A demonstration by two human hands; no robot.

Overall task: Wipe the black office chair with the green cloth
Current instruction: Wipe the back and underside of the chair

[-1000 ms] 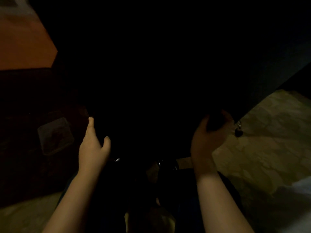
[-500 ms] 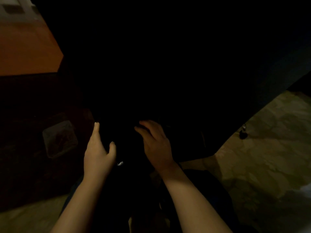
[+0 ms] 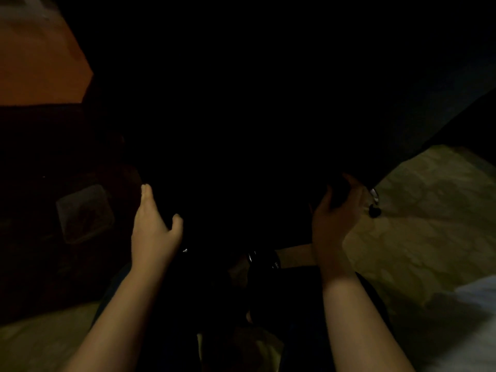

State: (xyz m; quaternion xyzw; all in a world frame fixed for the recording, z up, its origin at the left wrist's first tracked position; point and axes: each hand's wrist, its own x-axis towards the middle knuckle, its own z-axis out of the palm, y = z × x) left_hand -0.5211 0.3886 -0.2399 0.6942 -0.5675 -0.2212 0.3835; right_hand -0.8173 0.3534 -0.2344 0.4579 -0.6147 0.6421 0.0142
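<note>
scene: very dim, so most of the detail is lost in shadow.
chair: the large black padded office chair point(image 3: 241, 135) fills the middle of the view, straight ahead of the person and between their two arms. its near edge runs from one hand to the other.
left hand: the left hand point(image 3: 154, 232) lies flat against the chair's near left edge, fingers straight and together, thumb spread to the side. it holds nothing.
right hand: the right hand point(image 3: 332, 224) is at the chair's near right edge, fingers and thumb curled round a dark bunched wad.
cloth: i take that wad to be the soft green cleaning cloth point(image 3: 338, 190), though no green shows in this light. how much of it hangs below the palm i cannot tell.
cloth handling: probably light and limp, so it would crumple and slide inside the fist. it likely wipes better spread under a flat palm than pinched into a ball.
chair handling: probably heavy, but on a swivel or wheels, so it may turn or roll away under a push. the padding would give a little under pressure.
where to hold: brace the chair at its edge, as the left hand does, and push the cloth towards that braced side.
surroundings: a pale mottled stone floor point(image 3: 429, 216) lies to the right, an orange-brown flat surface point(image 3: 40, 65) at upper left, and a clear square plastic container point(image 3: 83, 213) near the left hand.
</note>
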